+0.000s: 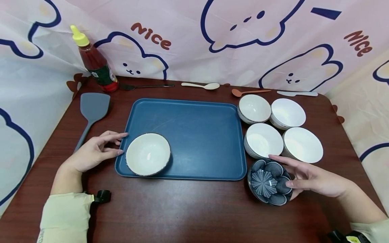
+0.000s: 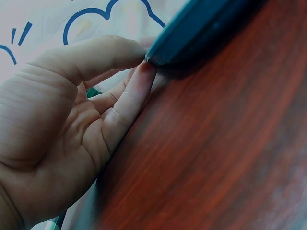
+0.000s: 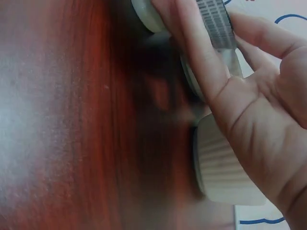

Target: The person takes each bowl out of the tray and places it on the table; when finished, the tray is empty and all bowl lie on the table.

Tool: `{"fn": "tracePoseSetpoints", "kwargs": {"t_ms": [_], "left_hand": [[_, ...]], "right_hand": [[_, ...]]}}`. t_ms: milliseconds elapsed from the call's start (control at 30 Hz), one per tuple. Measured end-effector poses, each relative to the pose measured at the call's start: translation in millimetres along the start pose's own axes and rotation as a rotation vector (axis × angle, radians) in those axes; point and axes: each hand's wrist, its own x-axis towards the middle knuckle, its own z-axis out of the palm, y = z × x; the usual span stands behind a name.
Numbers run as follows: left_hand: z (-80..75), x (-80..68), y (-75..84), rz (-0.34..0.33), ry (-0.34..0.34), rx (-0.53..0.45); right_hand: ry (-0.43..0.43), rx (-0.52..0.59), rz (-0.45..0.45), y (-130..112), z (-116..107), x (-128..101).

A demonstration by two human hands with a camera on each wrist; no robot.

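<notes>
A blue tray (image 1: 194, 141) lies on the table with a white bowl (image 1: 148, 154) at its left end. At the tray's left edge is my left hand (image 1: 98, 150); its thumb and a finger pinch the rim in the left wrist view. My right hand (image 1: 313, 177) grips a dark bowl with a petal pattern (image 1: 263, 182), its thumb over the rim and other fingers around the outer side. This bowl is beside the tray's right front corner, in front of the white bowls. Part of it shows in the right wrist view, between thumb and fingers.
Several white bowls (image 1: 263, 140) stand close together right of the tray. A grey spatula (image 1: 94, 108) and a red sauce bottle (image 1: 98, 67) are at the left. Along the back lie a dark fork (image 1: 146, 86), a white spoon (image 1: 209, 86), a brown spoon (image 1: 238, 92) and a white knife (image 1: 296, 93).
</notes>
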Motion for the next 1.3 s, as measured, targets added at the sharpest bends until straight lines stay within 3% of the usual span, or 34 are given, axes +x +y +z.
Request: {"fn": "tracePoseSetpoints", "kwargs": {"t_ms": [167,267,600,767,1300], "left_hand": [[1.2,1.1,-0.1,-0.009,0.0,0.009],[1.6,1.7,-0.5,-0.009,0.0,0.013],[1.4,3.7,0.6,-0.01,-0.003,0.03],[0.8,2.5,0.1,-0.022,-0.003,0.03],[1.5,1.0,0.0,-0.001,0.007,0.048]], "right_hand": [[0.089,-0.083,0.119,-16,5,-7],[0.13,-0.147,0.139,-29,6,-13],[0.209,-0.288,-0.014,-54,0,-15],[0.217,-0.275,-0.053,-62,4,6],[0.223,-0.181,0.015,-84,26,99]]}}
